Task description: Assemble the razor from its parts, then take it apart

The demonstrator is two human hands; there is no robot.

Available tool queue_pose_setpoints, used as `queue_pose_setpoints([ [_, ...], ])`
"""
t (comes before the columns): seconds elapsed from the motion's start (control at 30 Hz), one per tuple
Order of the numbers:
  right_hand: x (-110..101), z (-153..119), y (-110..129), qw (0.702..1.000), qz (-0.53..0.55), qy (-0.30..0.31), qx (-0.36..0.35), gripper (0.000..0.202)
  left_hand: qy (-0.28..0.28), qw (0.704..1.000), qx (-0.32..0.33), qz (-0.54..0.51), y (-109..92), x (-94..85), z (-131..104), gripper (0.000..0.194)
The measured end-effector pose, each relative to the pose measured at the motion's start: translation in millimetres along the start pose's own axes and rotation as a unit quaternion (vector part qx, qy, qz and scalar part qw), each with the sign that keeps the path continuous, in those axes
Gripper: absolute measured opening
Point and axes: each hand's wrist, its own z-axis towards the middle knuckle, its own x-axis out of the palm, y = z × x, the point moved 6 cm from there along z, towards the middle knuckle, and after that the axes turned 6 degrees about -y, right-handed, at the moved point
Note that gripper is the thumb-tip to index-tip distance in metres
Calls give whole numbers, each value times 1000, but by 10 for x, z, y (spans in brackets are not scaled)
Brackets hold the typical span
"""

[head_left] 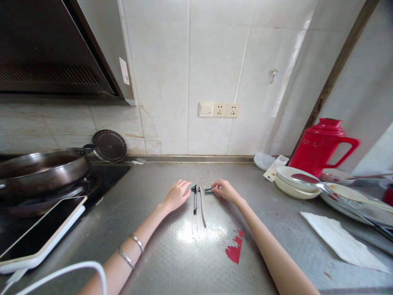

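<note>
A thin grey strip point(203, 209) lies on the metal counter point(166, 266) between the two hands, with a slim black piece point(195, 203) just beside it. Dark green pieces point(208, 191) run from near its top to the fingertips of the right hand point(225, 189). The left hand point(177, 195) curls near the black piece's top (whether either hand grips anything, I cannot tell). A red scrap point(235, 250) lies near the right forearm.

No text can be read: the print point(309, 142) on the red flask point(321, 148), the sticker point(124, 70) on the range hood point(46, 49) and the white card point(275, 169) are too small.
</note>
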Motion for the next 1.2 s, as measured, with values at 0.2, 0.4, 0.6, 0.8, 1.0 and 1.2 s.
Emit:
queue_pose_setpoints([
  [0.2,18,-9,3,1000,-5,9,13,19,3,1000,0,-4,-16,-10,3,28],
  [0.4,7,-17,13,1000,-10,4,4,23,3,1000,-2,-5,-9,-8,2,28],
  [0.6,-51,-5,82,999,-27,-22,33,25,-5,1000,-8,9,14,-25,7,26],
  [0.8,-32,-2,455,995,-9,21,93,29,-45,995,-84,22,128,-115,19,21],
  [1.0,248,-82,937,985,-55,133,90,35,-58,982,-177,28,269,-184,14,28],
  [1.2,354,-94,1099,973,-166,127,102,32,-43,972,-227,51,367,-191,-3,36],
])
